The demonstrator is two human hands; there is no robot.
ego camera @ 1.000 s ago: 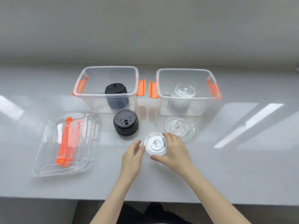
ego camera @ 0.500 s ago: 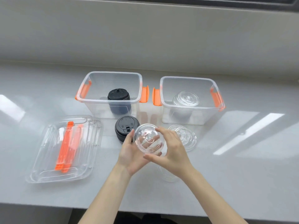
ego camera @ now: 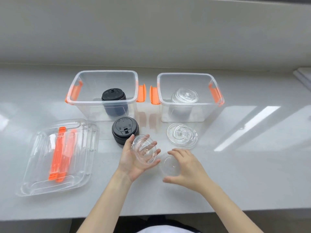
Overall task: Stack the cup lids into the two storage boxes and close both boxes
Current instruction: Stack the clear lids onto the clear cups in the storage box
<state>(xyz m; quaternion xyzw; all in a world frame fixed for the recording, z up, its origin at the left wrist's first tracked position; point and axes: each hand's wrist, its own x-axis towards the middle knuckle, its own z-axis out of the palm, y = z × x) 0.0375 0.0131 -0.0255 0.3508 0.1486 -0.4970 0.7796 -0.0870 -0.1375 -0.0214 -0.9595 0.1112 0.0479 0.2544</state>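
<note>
While the left hand [ego camera: 133, 161] cups 1 clear lid [ego camera: 145, 151], the right hand [ego camera: 186, 169] spreads over another [ego camera: 168, 167]; black lid [ego camera: 124, 126] lettering unreadable

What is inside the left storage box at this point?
A stack of black cup lids stands inside the left storage box, near its front wall. How many lids are in the stack cannot be counted through the plastic. Nothing else shows inside.

You are now cradling the domed clear lid [ego camera: 145, 152] in your left hand [ego camera: 134, 158] alone, whereas both hands were gripping it before. Your right hand [ego camera: 185, 169] is letting go, dropping toward 4 o'clock over the flat clear lid [ego camera: 169, 166] on the tabletop [ego camera: 252, 174].
</note>
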